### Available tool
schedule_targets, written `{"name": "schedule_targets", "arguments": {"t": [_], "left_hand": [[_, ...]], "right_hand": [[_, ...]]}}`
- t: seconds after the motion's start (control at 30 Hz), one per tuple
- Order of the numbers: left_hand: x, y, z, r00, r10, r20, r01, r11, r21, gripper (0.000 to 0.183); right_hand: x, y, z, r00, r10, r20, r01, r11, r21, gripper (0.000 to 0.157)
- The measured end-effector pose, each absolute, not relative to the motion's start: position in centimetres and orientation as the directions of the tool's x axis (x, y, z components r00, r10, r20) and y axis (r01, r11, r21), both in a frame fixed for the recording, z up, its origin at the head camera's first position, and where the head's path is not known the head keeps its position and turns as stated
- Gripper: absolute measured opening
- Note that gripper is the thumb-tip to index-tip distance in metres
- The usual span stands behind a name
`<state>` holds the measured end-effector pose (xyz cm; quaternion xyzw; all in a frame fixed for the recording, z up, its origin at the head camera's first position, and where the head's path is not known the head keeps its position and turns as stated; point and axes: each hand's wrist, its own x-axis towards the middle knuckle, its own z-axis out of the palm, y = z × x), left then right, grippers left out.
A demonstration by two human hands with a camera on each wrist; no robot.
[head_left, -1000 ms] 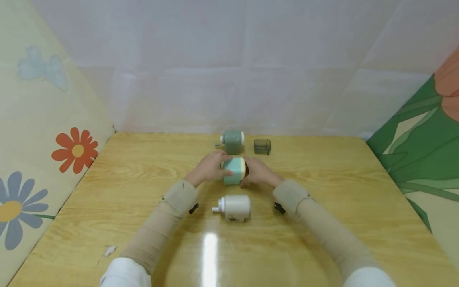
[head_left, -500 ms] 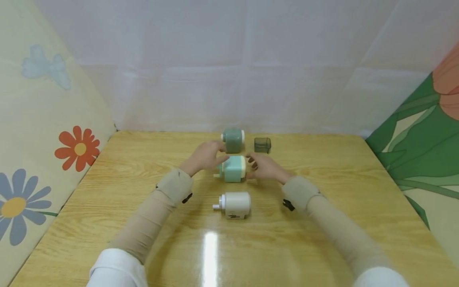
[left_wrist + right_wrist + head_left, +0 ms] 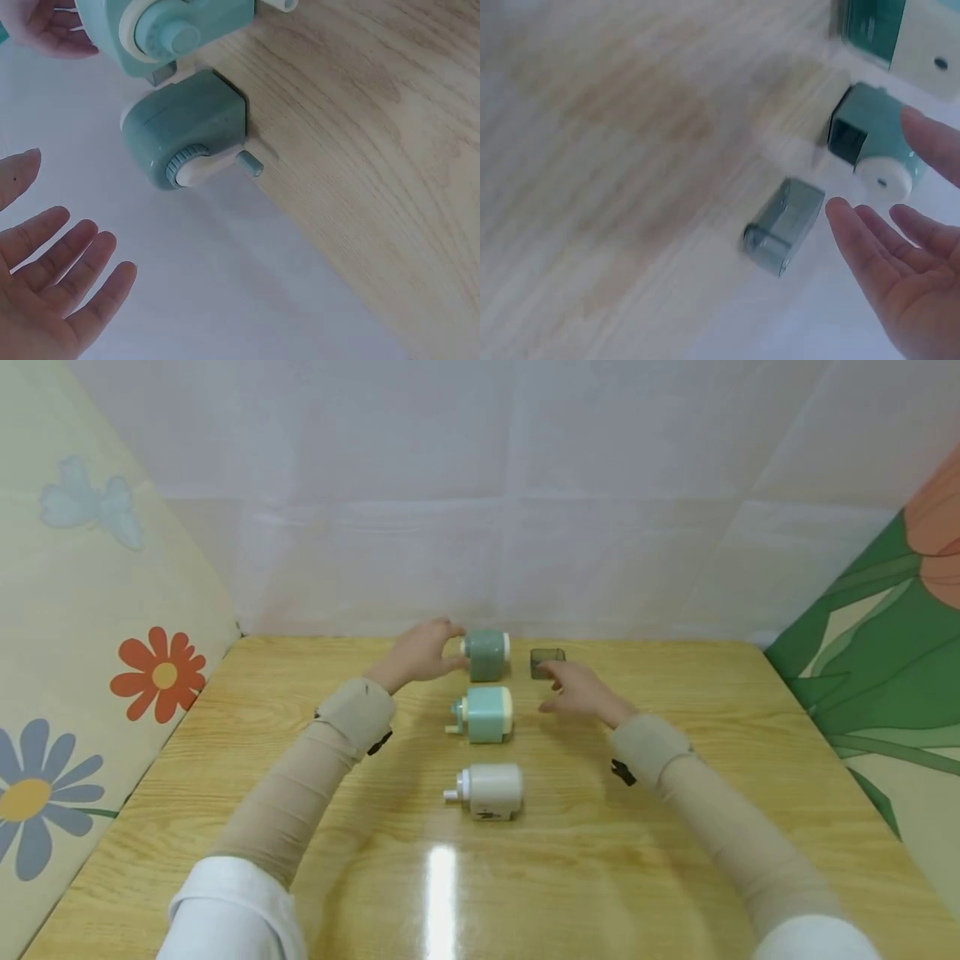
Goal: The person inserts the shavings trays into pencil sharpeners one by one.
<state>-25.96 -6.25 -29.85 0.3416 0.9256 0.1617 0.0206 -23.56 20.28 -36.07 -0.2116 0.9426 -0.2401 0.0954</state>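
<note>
A dark green crank pencil sharpener [image 3: 487, 655] stands at the back of the table, the slot in its base empty in the right wrist view. My left hand [image 3: 422, 652] is at its crank side, fingers spread and holding nothing. To its right lies a clear grey shavings drawer [image 3: 786, 225]. My right hand [image 3: 579, 688], fingers loosely extended, overlaps the drawer's near edge in the head view and holds nothing. In front of the dark green one stands a mint pencil sharpener [image 3: 487, 715] with a cream face.
Nearest me in the row is a cream-white pencil sharpener [image 3: 495, 792], its crank pointing left. The wooden table [image 3: 675, 860] ends at a white cloth backdrop [image 3: 480, 527]. Floral panels flank both sides, including one at the left [image 3: 60, 610].
Both hands have let go of the mint sharpener, which stays on the table. The left hand has moved back to the dark green sharpener; the right has moved right and back toward the drawer.
</note>
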Motion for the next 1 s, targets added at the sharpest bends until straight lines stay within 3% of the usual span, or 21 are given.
{"name": "schedule_targets", "arguments": {"t": [0.33, 0.47, 0.7, 1.0], "left_hand": [[-26.9, -6.2, -29.9, -0.824, 0.566, 0.029, 0.543, 0.774, 0.326, 0.048], [-26.9, -5.9, -30.1, -0.825, 0.566, 0.007, 0.537, 0.778, 0.327, 0.049], [-26.7, -5.2, -30.2, -0.819, 0.574, 0.0, 0.543, 0.775, 0.322, 0.049], [-27.1, -4.3, -30.7, -0.815, 0.579, 0.024, 0.553, 0.765, 0.33, 0.047]], "right_hand": [[-25.8, 21.5, -35.3, -0.908, -0.415, -0.066, -0.349, 0.832, -0.431, 0.065], [-26.6, 22.1, -35.6, -0.913, -0.405, -0.053, -0.355, 0.852, -0.385, 0.064], [-27.6, 23.0, -36.3, -0.929, -0.339, -0.147, -0.28, 0.906, -0.318, 0.071], [-28.1, 23.5, -36.9, -0.928, -0.319, -0.194, -0.241, 0.908, -0.342, 0.07]]}}
